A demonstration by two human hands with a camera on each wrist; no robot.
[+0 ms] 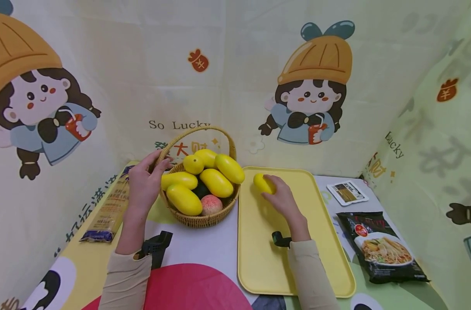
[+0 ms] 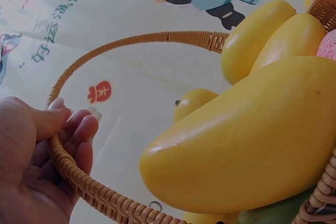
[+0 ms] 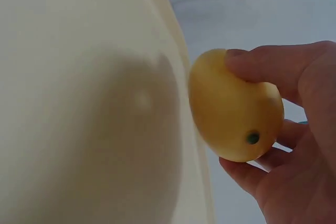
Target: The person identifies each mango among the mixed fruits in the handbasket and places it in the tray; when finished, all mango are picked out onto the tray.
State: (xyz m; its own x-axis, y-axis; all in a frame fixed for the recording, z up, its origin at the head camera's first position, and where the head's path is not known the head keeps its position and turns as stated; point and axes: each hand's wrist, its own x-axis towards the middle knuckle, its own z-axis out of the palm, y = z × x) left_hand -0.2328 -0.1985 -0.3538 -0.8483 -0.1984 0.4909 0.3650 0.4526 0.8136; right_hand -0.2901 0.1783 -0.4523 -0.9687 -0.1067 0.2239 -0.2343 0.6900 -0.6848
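Note:
My left hand (image 1: 145, 183) holds the arched handle (image 2: 142, 39) of a wicker basket (image 1: 202, 221), thumb and fingers round it at its left side. Heaped in the basket are several yellow mangoes (image 1: 217, 183) and a pink peach (image 1: 212, 205). A dark green fruit (image 1: 201, 189) lies mostly hidden beneath them. My right hand (image 1: 283, 198) grips another yellow mango (image 3: 231, 108), thumb on one side and fingers on the other, above the far left part of a yellow tray (image 1: 266, 262). A small green stem end shows on this mango in the right wrist view.
Right of the tray lie a black noodle packet (image 1: 386, 249) and a flat white pack (image 1: 347, 192). A long packet of pasta (image 1: 109, 211) lies left of the basket. Printed cloth walls (image 1: 235, 77) stand behind and at both sides.

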